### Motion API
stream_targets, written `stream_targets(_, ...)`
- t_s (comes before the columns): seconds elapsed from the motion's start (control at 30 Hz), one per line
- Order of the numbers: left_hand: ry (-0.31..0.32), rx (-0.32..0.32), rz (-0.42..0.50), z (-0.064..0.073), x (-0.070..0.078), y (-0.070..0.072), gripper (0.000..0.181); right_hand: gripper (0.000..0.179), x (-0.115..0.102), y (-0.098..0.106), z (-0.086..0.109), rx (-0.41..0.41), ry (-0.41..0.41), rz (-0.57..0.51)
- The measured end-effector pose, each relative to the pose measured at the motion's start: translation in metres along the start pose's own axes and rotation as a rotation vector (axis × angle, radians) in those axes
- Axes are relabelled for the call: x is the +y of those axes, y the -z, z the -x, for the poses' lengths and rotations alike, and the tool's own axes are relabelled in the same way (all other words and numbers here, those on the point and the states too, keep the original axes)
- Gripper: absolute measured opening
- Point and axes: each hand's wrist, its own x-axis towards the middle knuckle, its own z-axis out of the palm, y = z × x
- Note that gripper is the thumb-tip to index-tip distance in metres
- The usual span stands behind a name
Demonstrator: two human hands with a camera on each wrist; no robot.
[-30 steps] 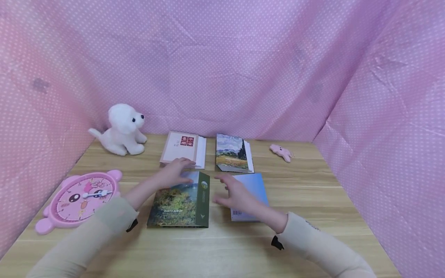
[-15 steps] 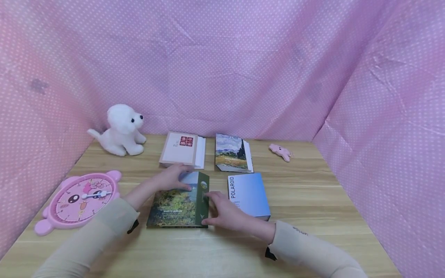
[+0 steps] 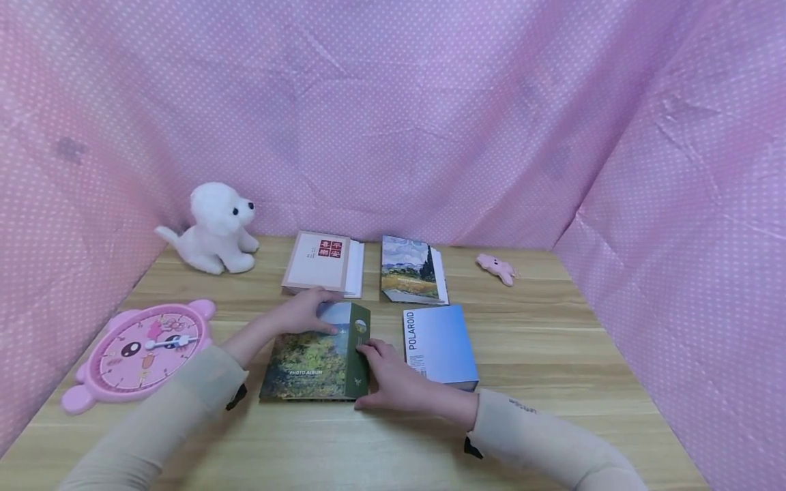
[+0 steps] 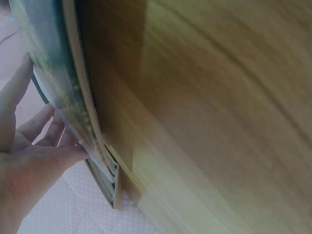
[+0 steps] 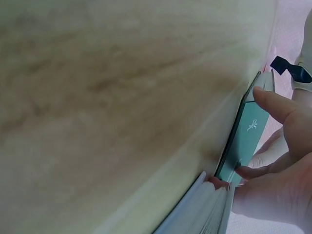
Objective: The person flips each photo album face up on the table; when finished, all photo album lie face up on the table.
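Observation:
A photo album [image 3: 310, 361] with a garden painting on its cover and a dark green spine lies at the middle of the table. My left hand [image 3: 301, 312] holds its far left side, the thumb lying over the cover; in the left wrist view that hand [image 4: 29, 170] is at the album's edge. At the spine, my right hand [image 3: 396, 382] grips the album, thumb by the near corner. The right wrist view has these fingers against the green spine [image 5: 243, 139]. Just right of them lies a blue album [image 3: 445, 344] lettered POLAROID, partly behind the right hand.
Behind are a cream album [image 3: 314, 264] with red characters and a landscape album [image 3: 405, 269]. A white plush dog [image 3: 215, 232] sits back left, a pink toy clock [image 3: 147, 351] lies front left, and a small pink plush [image 3: 497, 269] back right. Pink dotted cloth [image 3: 393, 123] surrounds the table.
My right hand has moved left from over the blue album to the green spine, uncovering the POLAROID lettering. My left hand has settled on the album's far side, which stays in place.

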Motion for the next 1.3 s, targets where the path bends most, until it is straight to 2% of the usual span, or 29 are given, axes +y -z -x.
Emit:
stream_targets(0.13,0.025,-0.013,0.027,-0.001,0.001,0.001,0.07,0.096,-0.003,0.0,-0.001,0.013,-0.009,0.068)
stream_targets(0.27,0.015,-0.007,0.035,-0.003,0.001,0.001,0.068,0.097,-0.004,0.0,-0.002,0.03,-0.027,0.078)
stream_targets(0.63,0.04,0.018,0.116,-0.002,-0.003,0.005,0.069,0.096,0.0,0.007,-0.002,0.025,-0.047,-0.079)
stream_targets(0.97,0.022,0.045,0.121,0.0,0.0,0.009,0.074,0.092,-0.001,0.015,0.005,0.072,0.015,-0.117)
stream_targets(1.13,0.042,0.051,0.159,0.001,0.003,0.008,0.077,0.09,-0.002,0.019,0.009,0.113,0.051,-0.126)
stream_targets(1.3,0.034,0.045,0.194,0.0,0.003,0.008,0.078,0.09,0.001,0.021,0.011,0.132,0.082,-0.165)
